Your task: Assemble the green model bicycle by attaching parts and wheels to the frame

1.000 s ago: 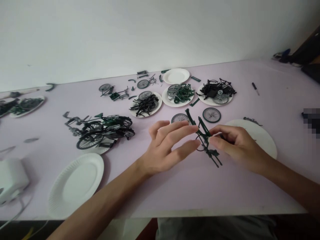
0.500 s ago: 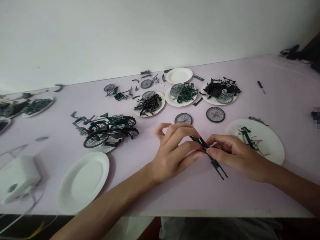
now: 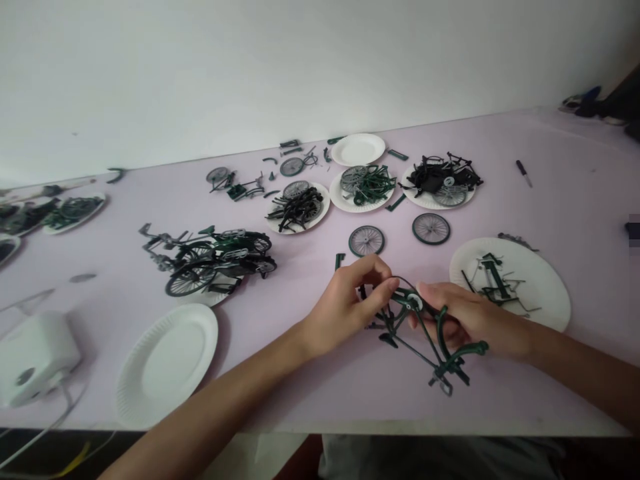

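Note:
Between my hands is a dark green model bicycle frame, tilted above the near part of the table, its fork end pointing toward me and to the right. My left hand pinches its left end with thumb and forefinger. On the other side, my right hand is closed around the frame's upper edge, the fingertips partly behind it. A thin dark curved strip spans the gap between both hands. Just beyond my left hand lie a small green bracket-shaped piece and a spoked wheel.
Another wheel lies farther right. A paper plate with thin parts is beside my right hand. Assembled model bicycles stand at left, near a bare plate. Plates of parts and a screwdriver are farther back.
The held part, seen as a narrow forked shape before, now shows its broad side as a bicycle frame. My left hand has drawn lower and its fingers are more curled.

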`<state>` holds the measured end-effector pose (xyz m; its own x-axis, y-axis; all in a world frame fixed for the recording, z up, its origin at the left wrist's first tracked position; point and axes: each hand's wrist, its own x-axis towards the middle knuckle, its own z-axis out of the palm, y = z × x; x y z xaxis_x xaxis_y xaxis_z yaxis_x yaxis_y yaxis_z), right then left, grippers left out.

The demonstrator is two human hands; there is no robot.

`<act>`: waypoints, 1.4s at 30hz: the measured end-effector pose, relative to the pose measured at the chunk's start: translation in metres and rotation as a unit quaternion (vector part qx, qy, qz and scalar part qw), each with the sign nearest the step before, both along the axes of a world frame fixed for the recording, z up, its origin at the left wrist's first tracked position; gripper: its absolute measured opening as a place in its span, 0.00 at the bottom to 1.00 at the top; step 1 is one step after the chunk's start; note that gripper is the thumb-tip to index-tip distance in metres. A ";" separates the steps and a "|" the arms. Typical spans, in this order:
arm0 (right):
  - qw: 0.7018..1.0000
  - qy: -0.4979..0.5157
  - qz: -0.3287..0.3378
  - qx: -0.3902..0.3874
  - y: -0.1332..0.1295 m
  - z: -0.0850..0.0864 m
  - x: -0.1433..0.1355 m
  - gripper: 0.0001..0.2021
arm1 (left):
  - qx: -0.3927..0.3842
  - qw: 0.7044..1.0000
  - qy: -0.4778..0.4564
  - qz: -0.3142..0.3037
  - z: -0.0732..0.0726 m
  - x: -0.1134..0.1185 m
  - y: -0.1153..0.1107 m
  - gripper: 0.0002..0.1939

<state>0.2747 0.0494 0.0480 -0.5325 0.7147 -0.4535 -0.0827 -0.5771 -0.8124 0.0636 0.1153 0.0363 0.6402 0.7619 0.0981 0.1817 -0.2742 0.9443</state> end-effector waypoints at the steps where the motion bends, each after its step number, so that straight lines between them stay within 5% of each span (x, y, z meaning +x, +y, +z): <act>1: 1.000 -0.015 -0.001 0.007 0.000 0.001 0.000 0.28 | -0.001 1.000 -0.001 0.001 0.000 0.000 0.000 0.12; 11: 0.993 -0.105 -0.009 0.056 -0.002 -0.004 0.002 0.26 | 0.040 0.999 0.000 0.012 -0.009 -0.001 0.007 0.10; 18: 0.986 -0.136 -0.016 0.097 -0.002 0.005 0.002 0.16 | 0.288 0.957 -0.035 0.022 -0.005 -0.003 0.004 0.01; 22: 0.945 -0.243 -0.003 0.218 -0.008 0.014 -0.001 0.15 | 0.391 0.919 -0.040 0.001 -0.001 -0.003 0.002 0.08; 27: 0.841 -0.350 -0.026 0.412 -0.012 0.004 -0.003 0.16 | 0.467 0.882 -0.058 -0.024 -0.004 -0.003 0.003 0.11; 30: 0.810 -0.370 -0.032 0.454 -0.011 -0.001 -0.003 0.15 | 0.487 0.873 -0.025 0.002 -0.006 -0.004 0.004 0.13; 35: 0.790 -0.392 -0.033 0.470 -0.008 -0.002 -0.001 0.14 | 0.524 0.848 0.058 0.058 -0.003 -0.005 0.006 0.12; 42: 0.799 -0.407 -0.013 0.442 -0.009 0.003 0.003 0.14 | 0.527 0.845 0.061 0.060 -0.002 -0.005 0.007 0.12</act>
